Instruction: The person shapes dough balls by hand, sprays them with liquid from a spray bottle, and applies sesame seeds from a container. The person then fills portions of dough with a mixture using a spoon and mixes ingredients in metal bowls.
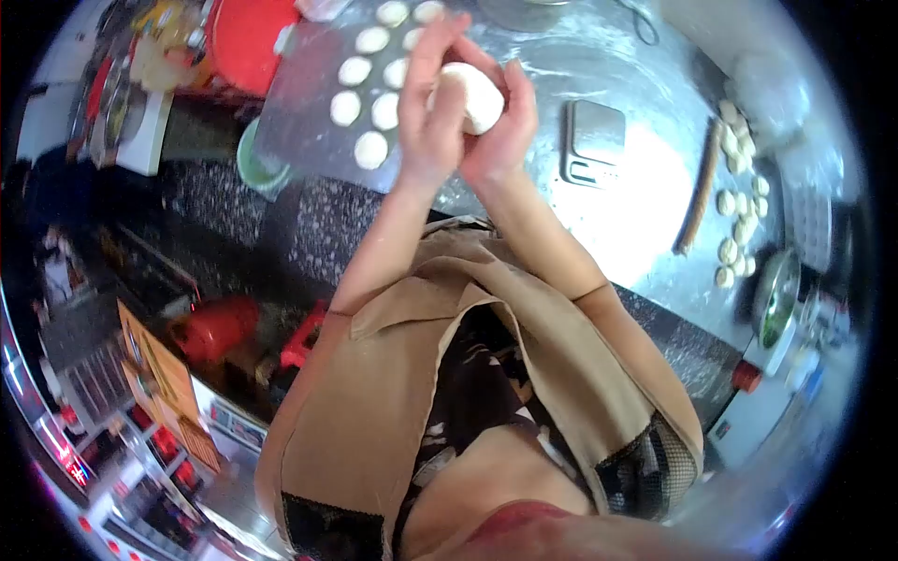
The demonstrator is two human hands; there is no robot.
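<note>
A smooth white ball of dough [482, 101] is cupped between my two hands above the metal worktop. My left hand [436, 103] wraps its left side, with the thumb lying across the dough. On the other side, my right hand [513, 126] curls around the right and underside of the ball. Just left of my hands, several flattened round dough pieces [371, 150] lie in rows on the floured metal surface [299, 122]. Parts of the nearest rows are hidden behind my left hand.
A small digital scale [597, 133] sits right of my hands. Farther right lie a rolling pin [700, 196] and several small dough pieces [728, 251]. A red container [245, 47] stands at upper left, and a pale green bucket [257, 161] is below the worktop's left edge.
</note>
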